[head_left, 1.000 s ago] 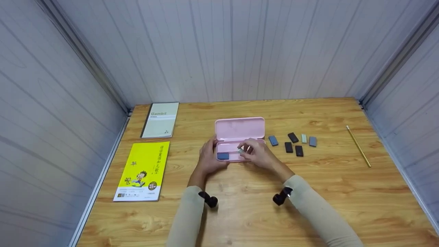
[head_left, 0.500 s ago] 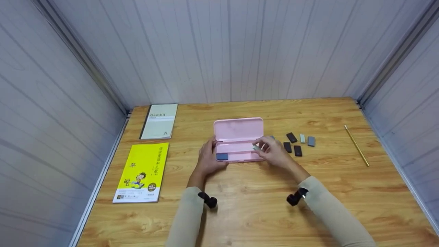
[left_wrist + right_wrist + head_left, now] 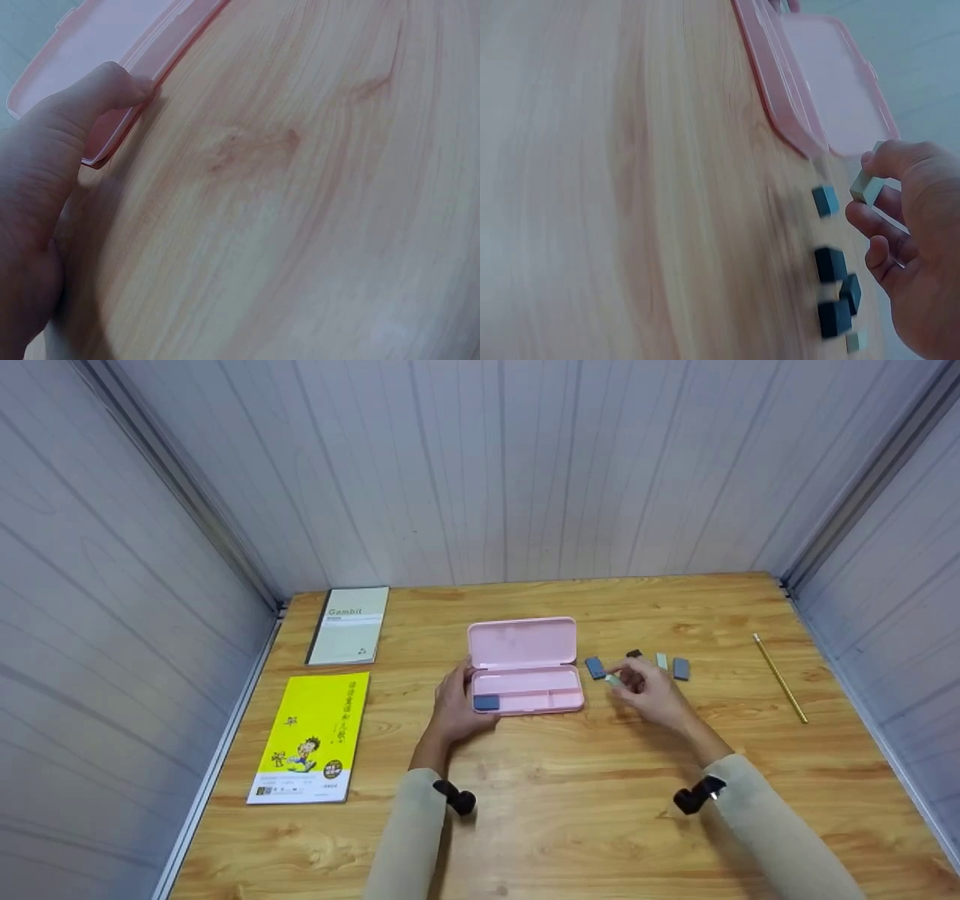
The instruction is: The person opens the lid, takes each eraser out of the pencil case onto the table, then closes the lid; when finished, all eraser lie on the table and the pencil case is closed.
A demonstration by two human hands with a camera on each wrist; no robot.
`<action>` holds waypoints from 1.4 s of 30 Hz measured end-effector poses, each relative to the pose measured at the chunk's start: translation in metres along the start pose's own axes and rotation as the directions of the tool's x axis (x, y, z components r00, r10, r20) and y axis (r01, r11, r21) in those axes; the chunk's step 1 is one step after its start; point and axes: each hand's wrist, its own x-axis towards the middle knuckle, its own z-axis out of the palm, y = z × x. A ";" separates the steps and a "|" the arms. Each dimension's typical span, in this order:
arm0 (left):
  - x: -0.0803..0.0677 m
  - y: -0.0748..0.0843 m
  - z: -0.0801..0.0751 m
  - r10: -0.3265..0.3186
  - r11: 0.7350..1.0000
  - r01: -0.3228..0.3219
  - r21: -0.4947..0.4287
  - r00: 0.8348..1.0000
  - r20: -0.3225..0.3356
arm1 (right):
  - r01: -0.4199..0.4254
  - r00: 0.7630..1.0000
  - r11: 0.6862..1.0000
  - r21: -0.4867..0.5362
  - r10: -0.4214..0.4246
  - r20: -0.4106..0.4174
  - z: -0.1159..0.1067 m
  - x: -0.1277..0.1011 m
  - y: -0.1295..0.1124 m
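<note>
An open pink pencil case (image 3: 523, 642) lies on the table with its lid tilted back. A dark blue eraser (image 3: 486, 703) sits in its front left compartment. My left hand (image 3: 455, 706) grips the case's left end, thumb on the front rim in the left wrist view. Just right of the case, my right hand (image 3: 654, 694) pinches a pale green eraser (image 3: 868, 184) between thumb and fingers, held above the table. Close to these fingertips lies a blue eraser (image 3: 595, 667). Several black erasers (image 3: 830, 265) lie under the right hand, mostly hidden in the head view.
Right of the hand lie another pale green eraser (image 3: 661, 661) and a grey-blue eraser (image 3: 681, 668). A gold pencil (image 3: 780, 679) lies farther right. On the left are a grey notebook (image 3: 348, 626) and a yellow book (image 3: 310, 735). Panel walls edge the table.
My right hand has moved right, from over the pencil case to beside it, still pinching the pale green eraser. My left hand keeps its grip on the case.
</note>
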 end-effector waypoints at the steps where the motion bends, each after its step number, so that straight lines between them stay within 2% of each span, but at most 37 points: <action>1: 0.000 0.000 0.000 0.000 1.000 0.000 0.000 1.000 0.000 | -0.013 1.000 1.000 -0.002 0.013 -0.005 -0.004 -0.002 0.003; 10: 0.001 -0.001 0.000 -0.002 1.000 0.002 -0.015 1.000 -0.004 | -0.093 0.994 0.993 -0.071 0.089 -0.059 -0.033 -0.024 0.027; 16: 0.001 0.000 0.001 0.011 1.000 -0.011 -0.012 1.000 -0.005 | -0.164 0.982 0.984 -0.072 0.157 -0.101 -0.048 -0.032 0.039; 22: 0.000 0.002 0.000 0.015 1.000 -0.015 -0.007 1.000 -0.006 | -0.228 0.971 0.968 -0.100 0.219 -0.098 -0.057 -0.038 0.048; 42: 0.000 0.002 0.000 -0.012 1.000 0.012 0.012 1.000 0.000 | -0.231 0.972 0.965 -0.123 0.222 -0.079 -0.059 -0.041 0.061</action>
